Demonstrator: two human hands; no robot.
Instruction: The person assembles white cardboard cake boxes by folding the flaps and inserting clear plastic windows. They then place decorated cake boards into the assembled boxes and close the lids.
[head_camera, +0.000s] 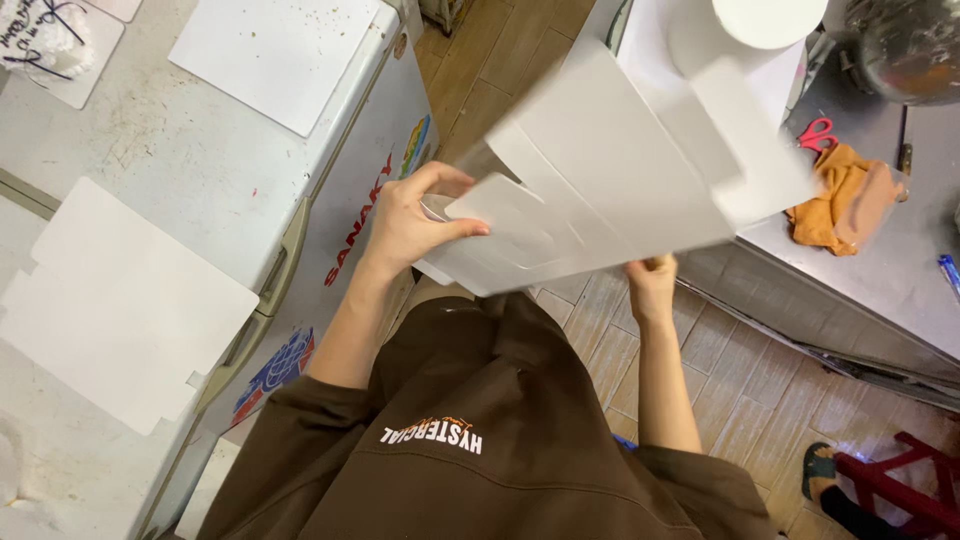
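Observation:
I hold a large flat white cardboard box blank (600, 170) in front of my chest, tilted and a little blurred. My left hand (415, 220) grips its near left edge, thumb on top of a folded flap. My right hand (650, 285) holds the lower edge from underneath, its fingers mostly hidden by the card. The sheet's far right end reaches over the steel counter (900, 270).
A white chest freezer (200, 170) on my left carries flat white card blanks (110, 300) and a square white board (275, 55). On the steel counter lie an orange cloth (845, 200), red-handled scissors (818, 133) and a white paper roll (765, 20). A red stool (900, 480) stands on the wood-look floor.

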